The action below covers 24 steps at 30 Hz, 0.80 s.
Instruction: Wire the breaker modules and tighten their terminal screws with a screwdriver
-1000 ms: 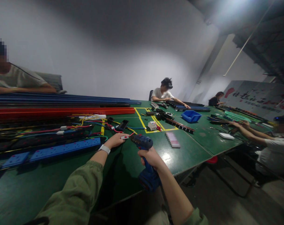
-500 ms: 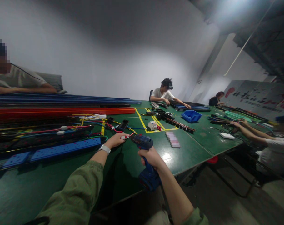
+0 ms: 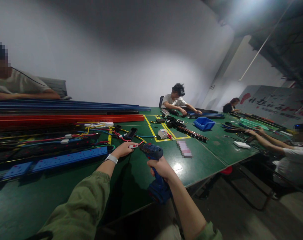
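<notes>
Left hand [image 3: 122,150] pinches a white part [image 3: 132,146] while right hand [image 3: 161,167] grips a blue drill [image 3: 153,152].

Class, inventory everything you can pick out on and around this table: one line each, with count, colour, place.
Table: one, green, below everything
Drill: one, blue, near centre
Small part: one, white and red, beside the drill's tip
Socket strips: at least two, blue, left
Wires: many, mixed colours, left
Long bar: at least one, red, left
Rails: several, dark blue, far side
Tape: several strips, yellow, tabletop
Bin: one, blue, right of centre
Flat box: one, white, right
Tray: one, light green, far right
Co-workers: four, pale and dark tops, around the table
Left hand: one, green sleeve, holding the small part
Right hand: one, green sleeve, gripping the drill
</notes>
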### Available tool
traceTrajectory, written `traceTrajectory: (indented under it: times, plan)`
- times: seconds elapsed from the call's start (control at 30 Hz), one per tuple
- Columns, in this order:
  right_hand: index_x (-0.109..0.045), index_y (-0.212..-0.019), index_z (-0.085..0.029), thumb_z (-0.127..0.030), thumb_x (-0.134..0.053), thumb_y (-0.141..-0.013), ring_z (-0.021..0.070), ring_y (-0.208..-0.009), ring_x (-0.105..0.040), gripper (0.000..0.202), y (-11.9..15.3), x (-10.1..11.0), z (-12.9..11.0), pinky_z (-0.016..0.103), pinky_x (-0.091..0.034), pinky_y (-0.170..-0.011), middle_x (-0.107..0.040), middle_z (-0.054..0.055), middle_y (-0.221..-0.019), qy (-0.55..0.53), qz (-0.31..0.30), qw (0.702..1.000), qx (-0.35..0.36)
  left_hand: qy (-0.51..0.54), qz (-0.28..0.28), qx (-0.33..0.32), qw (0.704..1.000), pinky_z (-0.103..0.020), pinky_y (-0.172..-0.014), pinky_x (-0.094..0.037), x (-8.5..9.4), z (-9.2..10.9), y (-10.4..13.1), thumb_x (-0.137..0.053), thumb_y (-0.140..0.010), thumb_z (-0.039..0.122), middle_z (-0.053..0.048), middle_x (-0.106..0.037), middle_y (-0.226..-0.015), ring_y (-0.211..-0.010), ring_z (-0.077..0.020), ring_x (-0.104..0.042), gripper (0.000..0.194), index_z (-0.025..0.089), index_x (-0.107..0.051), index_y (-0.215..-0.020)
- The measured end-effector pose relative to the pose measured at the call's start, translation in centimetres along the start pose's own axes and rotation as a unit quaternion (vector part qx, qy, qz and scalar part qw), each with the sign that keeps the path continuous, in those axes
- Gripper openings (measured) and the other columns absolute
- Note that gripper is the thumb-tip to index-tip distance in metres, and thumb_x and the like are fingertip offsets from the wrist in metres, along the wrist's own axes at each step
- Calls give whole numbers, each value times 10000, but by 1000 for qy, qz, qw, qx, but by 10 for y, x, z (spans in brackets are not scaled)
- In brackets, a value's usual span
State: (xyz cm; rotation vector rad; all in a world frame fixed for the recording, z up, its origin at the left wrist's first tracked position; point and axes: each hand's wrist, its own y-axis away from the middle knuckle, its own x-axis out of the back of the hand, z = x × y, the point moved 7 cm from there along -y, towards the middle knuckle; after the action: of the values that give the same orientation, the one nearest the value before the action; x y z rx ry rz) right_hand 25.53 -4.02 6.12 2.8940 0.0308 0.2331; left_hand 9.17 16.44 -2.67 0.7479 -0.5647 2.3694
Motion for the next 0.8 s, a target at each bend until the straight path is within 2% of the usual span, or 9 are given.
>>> traceTrajectory:
  times: [0.47, 0.8]
  plan:
    - [-515, -784, -194, -171, -597, -705, 107, -379, -474, 116, -1, 1, 1, 205, -333, -425, -469, -77, -439, -4, 0, 1000, 1, 2, 1, 11, 1000, -301, -960, -478, -1, -3, 0, -539, -686, 149, -42, -738, -1186, -1048, -223, -676, 608, 206, -694, -1271]
    - [-502, -732, -195, -165, -581, -704, 109, -385, -474, 89, -1, 1, 1, 206, -330, -425, -476, -64, -431, -3, 2, 1000, 0, -3, -2, 11, 1000, -300, -981, -467, 0, -3, -1, -540, -679, 163, -41, -734, -1200, -1064, -226, -668, 611, 214, -698, -1267]
